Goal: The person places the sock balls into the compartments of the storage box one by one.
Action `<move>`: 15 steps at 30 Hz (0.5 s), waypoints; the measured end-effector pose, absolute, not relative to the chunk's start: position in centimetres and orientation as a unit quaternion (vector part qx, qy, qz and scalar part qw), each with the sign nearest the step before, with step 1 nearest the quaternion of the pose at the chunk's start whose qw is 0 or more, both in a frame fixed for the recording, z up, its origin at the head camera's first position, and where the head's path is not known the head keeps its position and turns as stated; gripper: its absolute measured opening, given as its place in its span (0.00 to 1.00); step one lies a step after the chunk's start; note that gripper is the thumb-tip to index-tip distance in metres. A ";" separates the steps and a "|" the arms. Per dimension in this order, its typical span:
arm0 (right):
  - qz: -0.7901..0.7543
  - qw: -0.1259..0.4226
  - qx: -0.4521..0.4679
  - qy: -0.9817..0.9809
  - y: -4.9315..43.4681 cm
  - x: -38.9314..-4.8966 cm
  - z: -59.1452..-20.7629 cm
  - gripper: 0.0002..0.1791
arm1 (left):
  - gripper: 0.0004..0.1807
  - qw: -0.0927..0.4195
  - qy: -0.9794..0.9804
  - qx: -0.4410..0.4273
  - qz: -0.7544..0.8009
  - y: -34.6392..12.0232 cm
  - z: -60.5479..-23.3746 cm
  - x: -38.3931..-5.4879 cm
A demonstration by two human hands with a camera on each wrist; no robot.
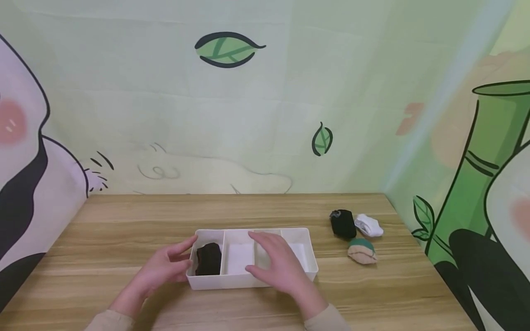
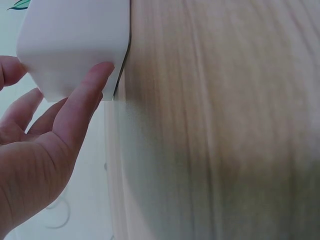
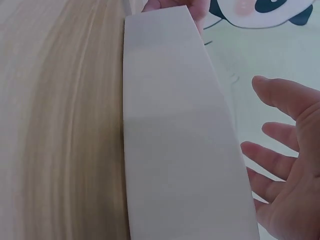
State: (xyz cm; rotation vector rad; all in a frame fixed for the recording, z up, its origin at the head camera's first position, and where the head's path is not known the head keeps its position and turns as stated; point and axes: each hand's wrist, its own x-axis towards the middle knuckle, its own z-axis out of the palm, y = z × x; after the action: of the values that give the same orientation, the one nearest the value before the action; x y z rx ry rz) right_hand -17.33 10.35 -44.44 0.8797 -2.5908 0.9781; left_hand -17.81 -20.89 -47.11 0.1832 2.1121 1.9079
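Observation:
A white divided box [image 1: 232, 282] stands on the wooden table. Its left compartment holds a black folded cloth item [image 1: 209, 259], perhaps a sock. At the box's left end my left hand [image 1: 167, 264] touches the wall with fairly straight fingertips; the left wrist view shows the fingers [image 2: 82, 105] spread against that end. My right hand [image 1: 277, 262] hovers over the middle and right compartments, thumb and fingers apart, holding nothing. In the right wrist view its fingers [image 3: 272, 160] are spread above the box's long side [image 3: 175, 125]. Part of the compartments is hidden under this hand.
Right of the box lie a black rolled bundle [image 1: 343, 224], a white one [image 1: 369, 225] and a beige one with a green band [image 1: 362, 251], which look like socks. Behind the table [image 1: 145, 216] hangs a printed backdrop [image 1: 165, 115].

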 end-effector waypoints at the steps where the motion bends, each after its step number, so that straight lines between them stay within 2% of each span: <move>1: 0.335 0.121 0.298 -0.886 10.5 -17.3 -44.5 0.38 | 0.37 0.144 0.732 0.064 0.662 -20.9 -47.1 -17.8; 15: 0.376 0.142 0.242 -0.883 13.0 -16.9 -44.3 0.36 | 0.37 0.144 0.731 0.058 0.664 -21.0 -47.2 -17.9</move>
State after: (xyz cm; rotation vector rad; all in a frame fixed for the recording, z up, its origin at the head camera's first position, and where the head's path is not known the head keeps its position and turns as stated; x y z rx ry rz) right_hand -16.87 12.96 -44.31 0.6987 -2.5489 1.0854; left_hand -17.89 -20.98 -47.22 0.1665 2.1084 1.9156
